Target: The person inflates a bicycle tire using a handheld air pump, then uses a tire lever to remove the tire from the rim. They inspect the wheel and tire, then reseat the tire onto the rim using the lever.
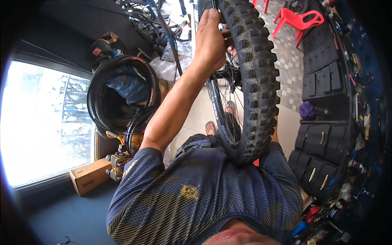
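A bicycle wheel with a knobby black tyre (255,77) stands upright in front of my chest, its lower edge against my shirt. Its hub (226,74) and spokes show to the left of the tread. My left hand (210,38) is closed at the far part of the wheel, thumb and fingers pressed against a dark part by the rim. Exactly what they pinch is partly hidden. Behind the tyre, my right hand (232,51) shows only as bits of fingers among the spokes. The tread covers most of my right forearm.
Stacked tyres (122,94) and a cardboard box (90,175) are on the left by a bright window. A red plastic chair (298,23) stands at far right. Black storage bins (322,81) and a cluttered tool bench (363,134) line the right side. Bicycle parts lie far left.
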### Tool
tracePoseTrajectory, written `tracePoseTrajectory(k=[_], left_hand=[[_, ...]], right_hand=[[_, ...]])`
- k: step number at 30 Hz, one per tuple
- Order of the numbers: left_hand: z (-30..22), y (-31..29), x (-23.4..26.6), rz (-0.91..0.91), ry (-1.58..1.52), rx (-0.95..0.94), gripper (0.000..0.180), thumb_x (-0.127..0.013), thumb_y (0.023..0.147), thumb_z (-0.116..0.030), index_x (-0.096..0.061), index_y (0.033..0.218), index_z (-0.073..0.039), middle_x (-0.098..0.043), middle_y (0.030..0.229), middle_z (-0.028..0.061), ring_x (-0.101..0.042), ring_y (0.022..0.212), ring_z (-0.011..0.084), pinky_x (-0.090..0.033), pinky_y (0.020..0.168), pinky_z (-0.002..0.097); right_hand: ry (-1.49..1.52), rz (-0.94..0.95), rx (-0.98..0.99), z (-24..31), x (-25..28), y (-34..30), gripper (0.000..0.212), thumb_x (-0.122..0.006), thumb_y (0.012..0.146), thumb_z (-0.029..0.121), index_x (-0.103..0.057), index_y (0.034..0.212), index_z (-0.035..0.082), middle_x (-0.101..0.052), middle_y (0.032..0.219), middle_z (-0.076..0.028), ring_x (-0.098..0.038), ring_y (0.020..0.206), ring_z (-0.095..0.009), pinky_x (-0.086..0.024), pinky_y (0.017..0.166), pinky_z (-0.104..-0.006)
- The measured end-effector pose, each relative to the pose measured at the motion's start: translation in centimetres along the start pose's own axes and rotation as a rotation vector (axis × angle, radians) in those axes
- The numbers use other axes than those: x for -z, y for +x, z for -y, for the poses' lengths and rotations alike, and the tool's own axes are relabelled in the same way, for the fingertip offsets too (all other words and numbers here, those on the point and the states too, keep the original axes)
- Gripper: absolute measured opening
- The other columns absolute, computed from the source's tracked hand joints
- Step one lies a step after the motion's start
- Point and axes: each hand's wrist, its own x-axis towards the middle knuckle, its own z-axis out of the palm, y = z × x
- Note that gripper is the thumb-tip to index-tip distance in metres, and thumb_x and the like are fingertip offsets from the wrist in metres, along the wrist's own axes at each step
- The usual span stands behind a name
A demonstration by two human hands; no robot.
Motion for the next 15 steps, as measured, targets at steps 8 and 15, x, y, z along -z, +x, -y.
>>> tracePoseTrajectory(k=[8, 15], left_hand=[[-1.5, -0.4, -0.5, -0.075, -0.066, 0.138, 0.027, -0.035, 0.109, -0.035, -0.048, 0.111, -0.012, -0.055, 0.094, 0.0055, -0.055, 0.071, 0.0133, -0.045, 0.053, 0.0267], [-1.4, -0.1, -0.9, -0.029, -0.211, 0.130, 0.031, -0.033, 0.111, -0.031, -0.051, 0.123, -0.008, -0.061, 0.109, 0.0047, -0.068, 0.081, 0.0126, -0.058, 0.065, 0.0227]], right_hand=[[0.021, -0.053, -0.058, 0.2, -0.1, -6.3, 0.028, -0.063, 0.097, 0.017, -0.067, 0.118, 0.000, -0.071, 0.104, -0.004, -0.066, 0.093, -0.012, -0.053, 0.087, -0.0281], [0.021, -0.072, -0.062, 1.3, -0.6, -8.5, 0.027, -0.063, 0.097, 0.018, -0.067, 0.117, 0.000, -0.070, 0.103, -0.004, -0.066, 0.091, -0.012, -0.053, 0.085, -0.0281]])
